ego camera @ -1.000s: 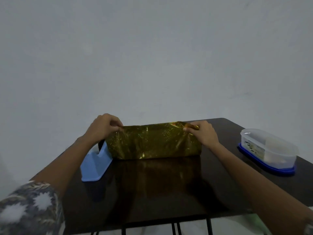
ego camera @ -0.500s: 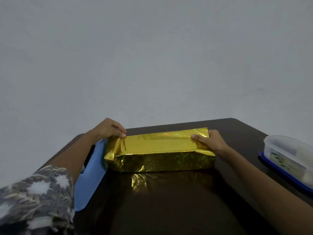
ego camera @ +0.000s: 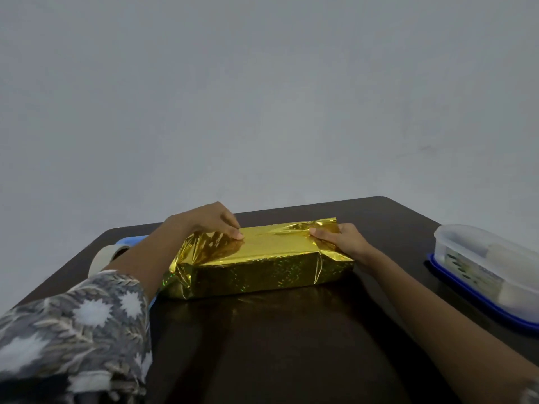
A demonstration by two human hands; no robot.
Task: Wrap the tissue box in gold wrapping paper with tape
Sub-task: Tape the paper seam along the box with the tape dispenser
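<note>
Tissue box (ego camera: 256, 258) in crinkled gold foil paper, on edge a second ago, now lies flat on the dark table (ego camera: 291, 345); left hand (ego camera: 214, 223) pinches its top seam, right hand (ego camera: 345, 240) grips its end; I'd tape next.

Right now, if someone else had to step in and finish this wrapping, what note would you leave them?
Left hand pinches the paper on top, near its left end. Right hand grips the paper's right end.
The box, hidden inside the paper, lies on the table. Tape sits behind the left arm.
Done: paper folded over top and front.
Left: both ends are loose and crumpled; fold them and tape. No tape shows on the paper.
</note>
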